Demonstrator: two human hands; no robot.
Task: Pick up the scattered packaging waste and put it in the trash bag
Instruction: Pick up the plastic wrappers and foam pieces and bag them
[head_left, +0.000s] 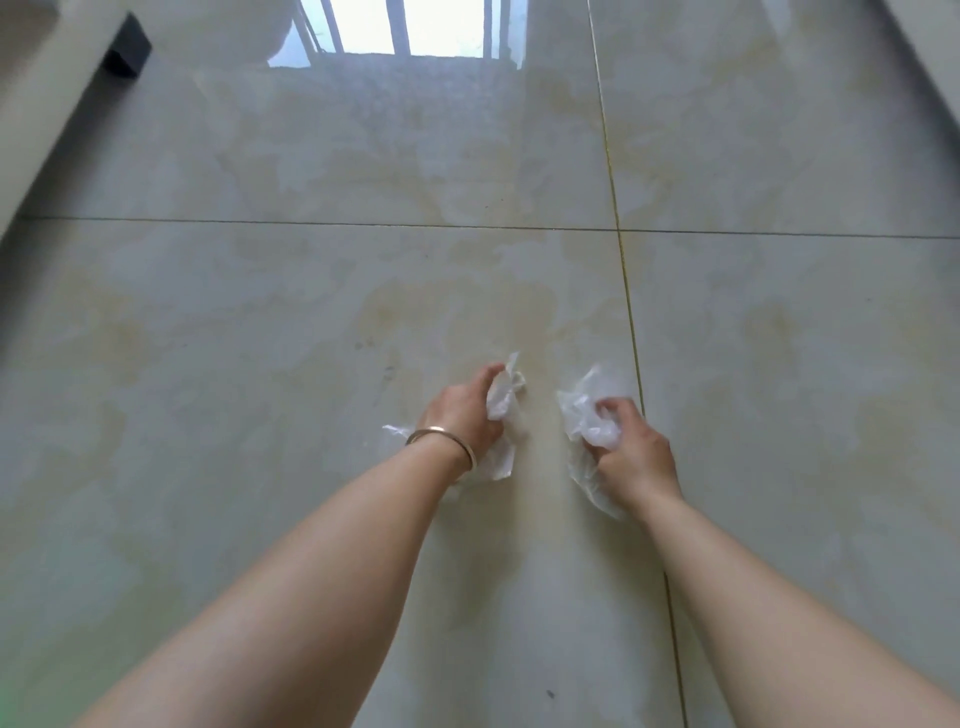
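Both my arms reach forward over a glossy tiled floor. My left hand (462, 413), with a metal bangle on the wrist, is closed around crumpled white packaging plastic (503, 397) that sticks out above and below the fist. My right hand (631, 452) is closed on a clear crumpled plastic wrapper (587, 415), part of which hangs under the wrist. The two bundles are a short gap apart. No trash bag is in view.
The floor (311, 312) is beige marble-look tile with dark grout lines. A pale piece of furniture with a black foot (127, 47) stands at the far left. A window reflection (400, 26) shines at the top. A white edge runs down the far right.
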